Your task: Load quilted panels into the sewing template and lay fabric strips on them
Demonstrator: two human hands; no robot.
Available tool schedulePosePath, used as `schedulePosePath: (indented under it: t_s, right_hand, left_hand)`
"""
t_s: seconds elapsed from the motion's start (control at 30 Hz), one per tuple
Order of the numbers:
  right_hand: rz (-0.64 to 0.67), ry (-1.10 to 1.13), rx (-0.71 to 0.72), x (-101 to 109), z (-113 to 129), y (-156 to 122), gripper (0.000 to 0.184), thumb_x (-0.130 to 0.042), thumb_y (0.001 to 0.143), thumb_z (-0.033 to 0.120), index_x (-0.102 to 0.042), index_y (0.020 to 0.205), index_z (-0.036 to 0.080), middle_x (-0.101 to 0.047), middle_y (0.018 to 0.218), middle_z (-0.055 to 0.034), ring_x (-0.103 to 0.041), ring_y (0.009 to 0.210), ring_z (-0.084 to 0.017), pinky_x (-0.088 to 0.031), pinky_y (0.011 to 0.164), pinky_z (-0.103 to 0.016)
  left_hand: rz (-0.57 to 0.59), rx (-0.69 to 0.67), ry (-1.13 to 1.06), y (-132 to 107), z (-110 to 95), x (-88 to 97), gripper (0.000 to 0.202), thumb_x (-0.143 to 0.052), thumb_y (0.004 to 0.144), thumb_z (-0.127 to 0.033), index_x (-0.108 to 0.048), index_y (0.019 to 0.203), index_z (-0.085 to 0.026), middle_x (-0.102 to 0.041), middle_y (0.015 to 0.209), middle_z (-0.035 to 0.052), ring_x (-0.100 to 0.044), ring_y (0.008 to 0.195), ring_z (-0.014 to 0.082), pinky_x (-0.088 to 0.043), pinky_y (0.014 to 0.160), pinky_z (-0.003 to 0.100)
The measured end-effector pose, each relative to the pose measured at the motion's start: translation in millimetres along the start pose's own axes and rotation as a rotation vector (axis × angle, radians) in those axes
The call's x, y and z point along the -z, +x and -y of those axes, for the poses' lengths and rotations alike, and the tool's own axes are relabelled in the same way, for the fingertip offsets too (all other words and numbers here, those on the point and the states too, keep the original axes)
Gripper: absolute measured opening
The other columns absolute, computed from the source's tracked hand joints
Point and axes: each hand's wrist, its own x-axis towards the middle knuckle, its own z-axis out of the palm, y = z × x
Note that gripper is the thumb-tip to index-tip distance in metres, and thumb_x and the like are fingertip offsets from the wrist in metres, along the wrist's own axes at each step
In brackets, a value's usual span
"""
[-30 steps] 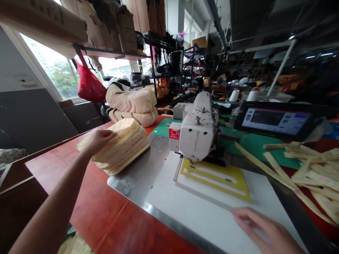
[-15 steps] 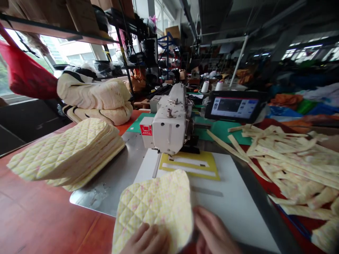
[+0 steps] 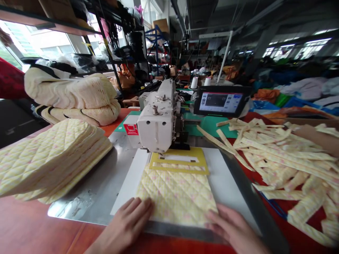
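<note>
A yellow-and-white quilted fabric piece [image 3: 177, 197] lies flat on the white plate [image 3: 225, 169] in front of a sewing machine [image 3: 156, 127]. Its far edge is under the yellow slotted template [image 3: 180, 169], and fabric shows through the template's front slot. At the near left edge of the piece, my left hand [image 3: 127, 222] rests with fingers extended, fingertips touching the fabric. My right hand [image 3: 233, 225] has the near right corner between thumb and fingers. The machine's head stands over the template's far left part.
To the left sits a stack of quilted pieces [image 3: 53, 155], with bundled cream fabric [image 3: 76, 91] behind it. Fabric strips [image 3: 286, 158] are heaped on the right. A lit control screen [image 3: 221, 101] stands behind the plate, with white thread cones [image 3: 194, 83] beyond.
The quilted piece has moved forward from near me and now lies flat with its far edge under the template. My hands have spread to its two sides. The view has shifted right.
</note>
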Motion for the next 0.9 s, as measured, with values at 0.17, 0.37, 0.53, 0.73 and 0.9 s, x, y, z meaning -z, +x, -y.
schedulePosePath:
  t_s: [0.17,0.37,0.53,0.73,0.9]
  right_hand:
    - [-0.091,-0.363,0.197,11.0,33.0,52.3,0.068,-0.067,0.07,0.074,-0.065,0.099,0.012,-0.069,0.086,-0.0064,-0.063,0.067,-0.009,-0.049,0.06,-0.017]
    - [-0.542,-0.786,0.657,28.7,39.6,108.4,0.059,-0.061,0.074,0.073,-0.073,0.083,0.015,-0.067,0.098,-0.0075,-0.06,0.09,-0.014,-0.043,0.082,-0.024]
    - [-0.575,-0.813,0.772,34.8,28.4,122.0,0.058,-0.064,0.075,0.073,-0.073,0.078,0.016,-0.065,0.107,-0.0081,-0.057,0.099,-0.015,-0.041,0.094,-0.028]
    - [-0.566,-0.812,0.811,39.2,20.0,117.4,0.064,-0.06,0.075,0.081,-0.072,0.073,0.018,-0.063,0.108,-0.0059,-0.057,0.102,-0.015,-0.038,0.097,-0.028]
    - [-0.564,-0.809,0.795,40.5,20.1,118.4,0.075,-0.054,0.069,0.091,-0.072,0.072,0.018,-0.063,0.111,-0.0059,-0.058,0.104,-0.016,-0.039,0.1,-0.031]
  left_hand:
    - [0.01,0.054,0.08,27.2,33.7,-33.7,0.03,-0.037,0.106,-0.013,-0.063,0.122,-0.009,-0.069,0.115,0.0149,-0.066,0.101,0.0233,-0.059,0.085,0.035]
    - [0.068,0.124,0.065,29.9,50.5,-57.7,0.028,-0.044,0.104,-0.015,-0.065,0.119,-0.007,-0.071,0.115,0.015,-0.065,0.1,0.0265,-0.058,0.085,0.041]
    - [0.135,0.244,-0.037,26.5,50.0,-53.9,0.024,-0.051,0.101,-0.013,-0.065,0.12,-0.012,-0.071,0.12,0.0119,-0.063,0.096,0.0261,-0.054,0.081,0.041]
    - [0.143,0.382,-0.199,23.0,49.5,-54.5,0.028,-0.047,0.101,-0.007,-0.065,0.119,-0.018,-0.07,0.12,0.0067,-0.06,0.098,0.0231,-0.049,0.084,0.037]
    - [0.094,0.448,-0.287,17.5,45.0,-50.4,0.023,-0.047,0.104,-0.017,-0.063,0.121,-0.019,-0.068,0.121,0.0074,-0.061,0.099,0.0207,-0.049,0.087,0.036]
